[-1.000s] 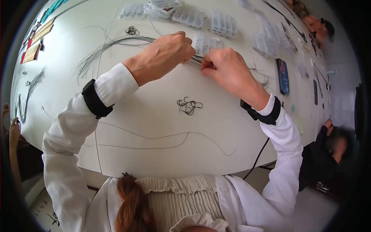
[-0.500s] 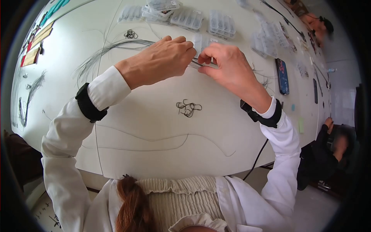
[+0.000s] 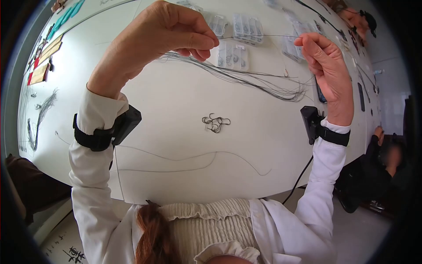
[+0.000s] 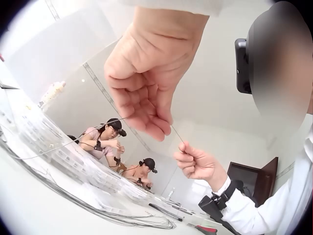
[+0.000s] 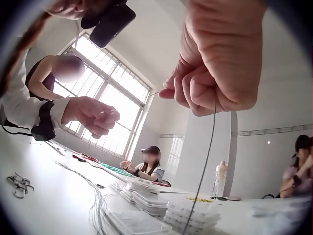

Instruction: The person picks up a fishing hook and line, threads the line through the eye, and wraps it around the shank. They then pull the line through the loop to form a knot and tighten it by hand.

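Note:
A thin dark fishing line (image 3: 259,35) is stretched between my two raised hands above the table. My left hand (image 3: 169,35) pinches it between thumb and index finger, the other fingers loosely bent. At the opposite side, my right hand (image 3: 326,66) pinches the line with its fingers curled in. A dark length of that line (image 5: 208,152) hangs below the right hand in the right wrist view. Beneath the hands, a bundle of similar lines (image 3: 272,91) lies across the table. Nearer my body is a small pile of dark fish hooks (image 3: 215,123).
Clear plastic compartment boxes (image 3: 233,57) stand at the back, several of them stacked. A single loose line (image 3: 176,157) curves across the front of the table (image 3: 176,185). A phone (image 3: 319,91) is partly hidden by my right hand. Other people (image 4: 105,139) sit around.
Both hands have lifted from the line bundle and moved apart, left hand to the left and right hand to the right. One line now spans between them, and the bundle lies uncovered.

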`<action>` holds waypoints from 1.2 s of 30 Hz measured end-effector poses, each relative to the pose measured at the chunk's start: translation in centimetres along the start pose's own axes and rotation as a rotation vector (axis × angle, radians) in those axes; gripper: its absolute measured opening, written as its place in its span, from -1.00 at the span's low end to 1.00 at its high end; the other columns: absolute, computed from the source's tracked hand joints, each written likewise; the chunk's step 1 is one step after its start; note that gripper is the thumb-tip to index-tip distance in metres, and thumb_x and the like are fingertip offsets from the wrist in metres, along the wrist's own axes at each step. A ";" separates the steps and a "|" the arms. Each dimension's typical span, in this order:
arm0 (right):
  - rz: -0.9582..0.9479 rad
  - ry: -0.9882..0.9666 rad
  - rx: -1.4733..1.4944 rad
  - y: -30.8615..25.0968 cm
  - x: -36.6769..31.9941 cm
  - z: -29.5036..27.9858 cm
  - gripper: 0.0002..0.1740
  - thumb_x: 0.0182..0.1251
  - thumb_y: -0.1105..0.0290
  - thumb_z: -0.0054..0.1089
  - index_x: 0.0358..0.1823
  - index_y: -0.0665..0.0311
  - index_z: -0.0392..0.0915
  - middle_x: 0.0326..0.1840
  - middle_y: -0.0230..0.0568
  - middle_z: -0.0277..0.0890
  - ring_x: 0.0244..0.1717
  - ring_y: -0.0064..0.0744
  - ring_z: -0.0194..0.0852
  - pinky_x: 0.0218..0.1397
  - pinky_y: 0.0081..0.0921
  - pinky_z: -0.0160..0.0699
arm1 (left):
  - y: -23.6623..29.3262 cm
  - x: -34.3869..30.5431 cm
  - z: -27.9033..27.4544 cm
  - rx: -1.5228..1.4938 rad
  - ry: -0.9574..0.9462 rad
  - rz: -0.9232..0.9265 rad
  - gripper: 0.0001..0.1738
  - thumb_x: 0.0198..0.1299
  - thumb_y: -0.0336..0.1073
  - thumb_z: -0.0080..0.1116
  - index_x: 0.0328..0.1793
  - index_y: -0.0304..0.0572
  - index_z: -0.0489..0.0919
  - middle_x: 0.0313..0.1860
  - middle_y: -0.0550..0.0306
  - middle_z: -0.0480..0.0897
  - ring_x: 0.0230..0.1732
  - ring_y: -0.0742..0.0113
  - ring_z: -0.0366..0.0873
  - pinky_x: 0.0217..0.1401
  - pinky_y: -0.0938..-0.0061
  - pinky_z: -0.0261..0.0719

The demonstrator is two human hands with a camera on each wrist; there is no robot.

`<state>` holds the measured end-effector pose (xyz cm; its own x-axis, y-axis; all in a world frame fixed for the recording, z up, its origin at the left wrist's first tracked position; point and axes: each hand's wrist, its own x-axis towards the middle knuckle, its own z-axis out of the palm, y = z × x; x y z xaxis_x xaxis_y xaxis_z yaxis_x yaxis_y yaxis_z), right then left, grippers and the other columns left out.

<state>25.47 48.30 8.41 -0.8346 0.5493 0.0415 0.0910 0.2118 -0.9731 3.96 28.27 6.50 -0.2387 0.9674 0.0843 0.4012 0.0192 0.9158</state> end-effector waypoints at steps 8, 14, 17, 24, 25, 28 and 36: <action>0.192 0.202 -0.356 1.5 -4.0 -11.4 -0.84 0.21 0.28 0.22 -0.34 0.21 0.62 -0.39 -0.50 0.58 -0.62 -0.88 0.02 -0.57 -0.82 -0.05 | -0.3 -1.7 -0.3 -0.014 0.004 -0.151 -0.86 0.12 -0.31 0.20 -0.38 -0.22 0.62 -0.57 0.19 0.63 -0.52 0.50 0.60 -0.40 0.68 0.49; -0.125 0.117 -1.105 1.0 -5.4 -5.5 -0.36 -0.19 0.44 0.39 0.07 0.27 0.45 0.01 -0.23 0.44 -0.02 -0.33 0.38 0.07 -0.44 0.30 | 1.3 -1.7 4.1 -0.034 -0.135 -0.216 -0.87 0.09 -0.43 0.17 -0.41 -0.39 0.58 -0.59 0.12 0.62 -0.54 0.47 0.59 -0.44 0.66 0.54; -0.305 -0.242 -0.532 -0.6 -4.8 2.3 -0.14 -0.19 0.40 0.43 0.27 0.20 0.26 0.16 -0.13 0.33 0.03 -0.28 0.38 0.12 -0.41 0.32 | 2.2 -1.4 6.2 -0.012 -0.181 -0.188 -0.90 0.07 -0.47 0.15 -0.40 -0.42 0.57 -0.58 0.09 0.61 -0.55 0.46 0.59 -0.46 0.66 0.54; -0.129 -0.202 -0.233 1.1 -4.2 8.3 -0.44 -0.05 0.50 0.38 0.05 0.30 0.40 -0.51 -0.37 0.43 -0.55 -0.65 0.31 -0.42 -0.69 0.31 | 1.8 -1.3 5.5 -0.165 -0.136 -0.193 -0.84 0.16 -0.35 0.12 -0.43 -0.26 0.56 -0.59 0.22 0.59 -0.57 0.55 0.55 -0.55 0.74 0.35; -0.235 -0.179 -0.375 1.2 -4.1 8.0 -0.54 -0.02 0.52 0.37 -0.03 0.31 0.44 -0.66 -0.43 0.36 -0.67 -0.71 0.17 -0.58 -0.73 0.17 | 1.6 -1.4 5.2 -0.164 -0.149 -0.199 -0.84 0.16 -0.35 0.12 -0.43 -0.26 0.56 -0.59 0.22 0.59 -0.57 0.55 0.55 -0.55 0.74 0.35; -0.176 -0.202 -0.367 2.1 -4.2 7.4 -0.81 0.01 0.52 0.30 -0.32 0.36 0.53 -0.72 -0.35 0.30 -0.70 -0.64 0.13 -0.60 -0.64 0.11 | 1.0 -1.4 4.0 -0.142 -0.116 -0.192 -0.83 0.16 -0.27 0.15 -0.38 -0.22 0.58 -0.57 0.24 0.59 -0.56 0.57 0.54 -0.52 0.73 0.35; -0.228 -0.365 -0.705 5.9 -5.1 9.0 -0.93 0.04 0.52 0.19 -0.51 0.36 0.50 -0.56 -0.22 0.45 -0.55 -0.30 0.39 -0.49 -0.45 0.33 | 0.5 -1.5 3.1 0.067 -0.012 -0.151 -0.82 0.16 -0.24 0.15 -0.38 -0.18 0.58 -0.54 0.25 0.60 -0.53 0.56 0.53 -0.49 0.70 0.34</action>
<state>25.32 39.48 0.36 -0.9867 0.1604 0.0264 0.1165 0.8107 -0.5738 7.22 27.63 5.61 -0.2904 0.9552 -0.0579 0.4197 0.1815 0.8894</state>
